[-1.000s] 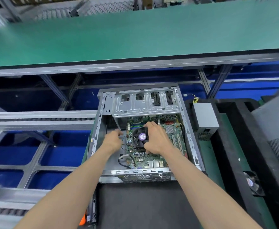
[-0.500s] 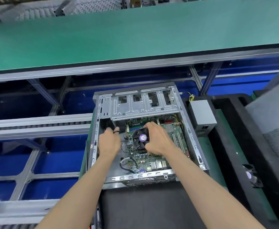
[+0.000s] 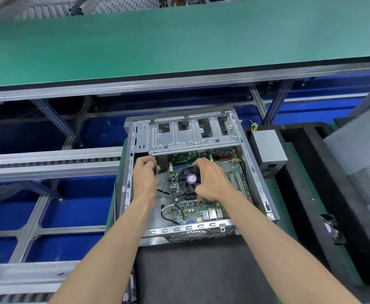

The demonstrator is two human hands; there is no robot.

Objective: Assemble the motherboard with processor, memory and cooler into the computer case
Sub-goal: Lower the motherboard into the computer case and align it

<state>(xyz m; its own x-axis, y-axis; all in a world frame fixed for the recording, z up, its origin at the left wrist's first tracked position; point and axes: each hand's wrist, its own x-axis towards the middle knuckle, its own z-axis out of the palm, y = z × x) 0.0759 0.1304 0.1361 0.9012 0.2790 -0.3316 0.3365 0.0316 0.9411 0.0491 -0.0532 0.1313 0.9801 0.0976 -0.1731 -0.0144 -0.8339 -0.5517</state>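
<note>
Where the one computer case (image 3: 254,172) lies open, its one motherboard (image 3: 201,207) sits inside. Left of the cooler (image 3: 189,179), the left hand (image 3: 144,178) pinches a dark cable near the case's left wall. The right hand (image 3: 212,183) grips the cooler. One power supply (image 3: 268,150) lies right of the case.

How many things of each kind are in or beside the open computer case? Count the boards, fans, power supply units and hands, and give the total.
Motherboard: 1
Fans: 2, the cooler fan on the board and a loose fan at the right
Power supply unit: 1
Hands: 2, left hand and right hand
Computer case: 1
Total: 7
</note>
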